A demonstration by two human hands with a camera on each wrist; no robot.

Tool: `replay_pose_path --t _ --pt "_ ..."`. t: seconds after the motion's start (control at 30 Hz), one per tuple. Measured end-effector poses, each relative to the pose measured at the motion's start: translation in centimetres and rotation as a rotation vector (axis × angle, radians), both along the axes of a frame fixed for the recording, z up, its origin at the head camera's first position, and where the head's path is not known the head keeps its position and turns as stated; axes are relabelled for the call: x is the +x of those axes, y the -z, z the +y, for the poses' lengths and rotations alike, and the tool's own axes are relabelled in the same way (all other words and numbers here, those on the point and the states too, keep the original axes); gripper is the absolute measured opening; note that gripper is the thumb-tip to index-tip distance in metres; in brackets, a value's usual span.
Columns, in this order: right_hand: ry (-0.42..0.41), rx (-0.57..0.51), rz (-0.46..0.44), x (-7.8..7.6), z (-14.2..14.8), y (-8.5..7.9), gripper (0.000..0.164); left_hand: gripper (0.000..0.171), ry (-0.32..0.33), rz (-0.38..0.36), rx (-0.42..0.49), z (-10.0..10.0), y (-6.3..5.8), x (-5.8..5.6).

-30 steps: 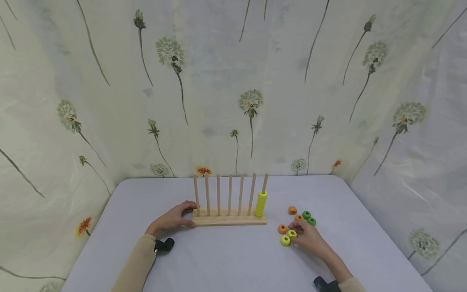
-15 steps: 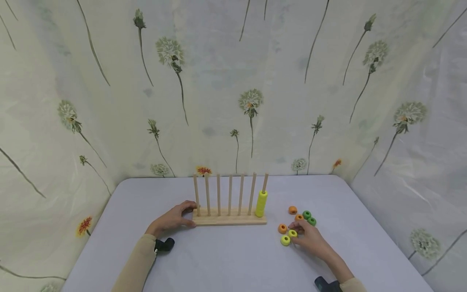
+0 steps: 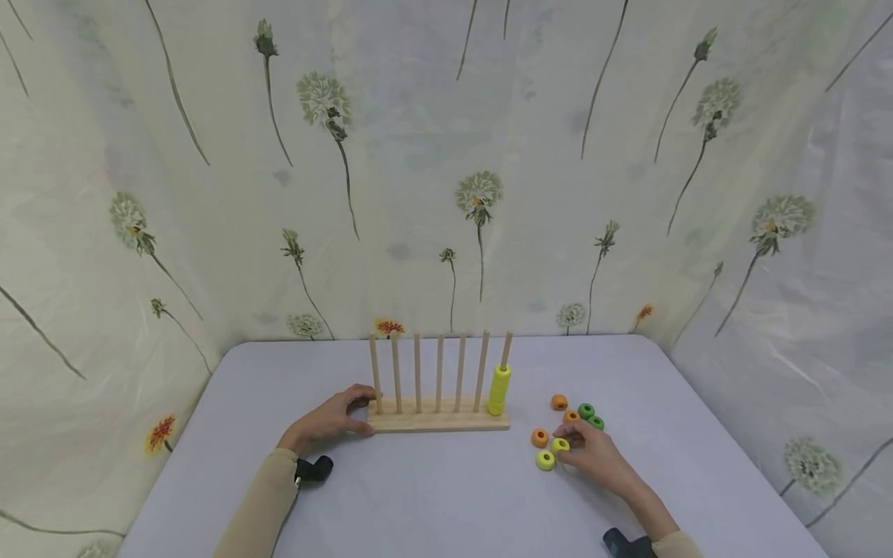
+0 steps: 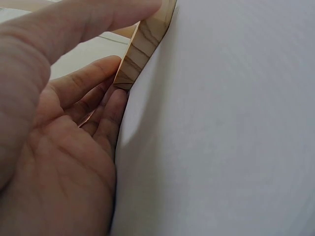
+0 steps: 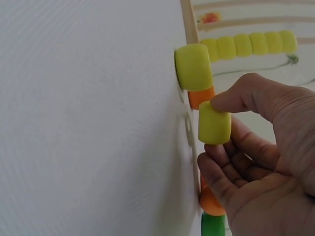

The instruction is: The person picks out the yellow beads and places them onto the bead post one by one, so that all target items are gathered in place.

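Note:
A wooden peg rack (image 3: 438,420) with a row of upright pegs stands on the table. Its rightmost peg carries a stack of yellow beads (image 3: 498,390). My left hand (image 3: 332,417) grips the rack's left end; in the left wrist view the thumb and fingers lie on either side of the base end (image 4: 140,54). On the right, my right hand (image 3: 591,455) pinches a yellow bead (image 5: 214,123) between thumb and fingers, close over the table. Another yellow bead (image 3: 546,460) lies just beside it. The far fingertips of this hand are partly hidden behind the pinched bead.
Loose orange beads (image 3: 559,402) and green beads (image 3: 586,409) lie behind and beside the right hand. The white table (image 3: 432,504) ends at a dandelion-patterned curtain (image 3: 412,170) on the back and sides. Each wrist wears a black device (image 3: 315,469).
The right hand and the yellow bead in its fingers have shifted very slightly right, away from the other yellow bead. The left hand and the rack have stayed put.

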State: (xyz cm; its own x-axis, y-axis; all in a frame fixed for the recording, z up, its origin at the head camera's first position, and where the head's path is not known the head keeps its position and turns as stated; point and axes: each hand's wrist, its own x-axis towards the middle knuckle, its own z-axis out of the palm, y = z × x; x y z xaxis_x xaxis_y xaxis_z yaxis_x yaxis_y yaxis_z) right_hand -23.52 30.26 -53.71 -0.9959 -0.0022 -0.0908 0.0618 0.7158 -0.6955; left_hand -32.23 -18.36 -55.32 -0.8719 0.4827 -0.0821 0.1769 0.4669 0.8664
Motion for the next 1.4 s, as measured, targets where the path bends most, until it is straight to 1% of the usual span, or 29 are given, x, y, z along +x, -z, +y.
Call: replay_pose_path --t 0.3,0.5,0.7,0.83,1.03,1.2,1.27,1.3,1.4 --pt "-0.003 0.013 0.014 0.0 0.1 -0.8 0.039 0.071 -0.016 -0.015 0.017 0.0 0.0 0.1" --pt "-0.031 0.004 0.053 0.1 0.2 -1.5 0.035 0.071 -0.026 -0.026 0.013 0.1 0.0 0.3" --pt "-0.067 0.001 0.113 -0.2 0.4 -2.1 0.032 0.07 -0.014 -0.011 0.01 0.0 0.1 0.2" --pt "-0.069 0.025 0.14 -0.4 0.3 -2.8 0.033 0.071 -0.008 -0.004 0.003 0.0 0.1 0.1" --pt "-0.068 0.028 0.144 -0.8 0.0 -3.9 0.033 0.071 -0.021 -0.028 0.008 0.0 0.0 0.1" --pt "-0.081 0.031 0.165 -0.9 -0.2 -5.0 0.033 0.07 -0.007 -0.013 0.008 0.1 -0.2 0.1" --pt "-0.083 0.04 0.167 -1.0 -0.3 -5.5 0.034 0.069 -0.006 -0.007 0.009 0.1 -0.2 0.1" --pt "-0.086 0.041 0.167 -1.0 -0.3 -5.7 0.034 0.068 -0.01 -0.005 0.008 0.2 -0.4 0.4" --pt "-0.098 0.047 0.185 -1.2 -0.5 -6.3 0.032 0.069 -0.017 -0.014 0.015 0.2 -0.3 0.4"
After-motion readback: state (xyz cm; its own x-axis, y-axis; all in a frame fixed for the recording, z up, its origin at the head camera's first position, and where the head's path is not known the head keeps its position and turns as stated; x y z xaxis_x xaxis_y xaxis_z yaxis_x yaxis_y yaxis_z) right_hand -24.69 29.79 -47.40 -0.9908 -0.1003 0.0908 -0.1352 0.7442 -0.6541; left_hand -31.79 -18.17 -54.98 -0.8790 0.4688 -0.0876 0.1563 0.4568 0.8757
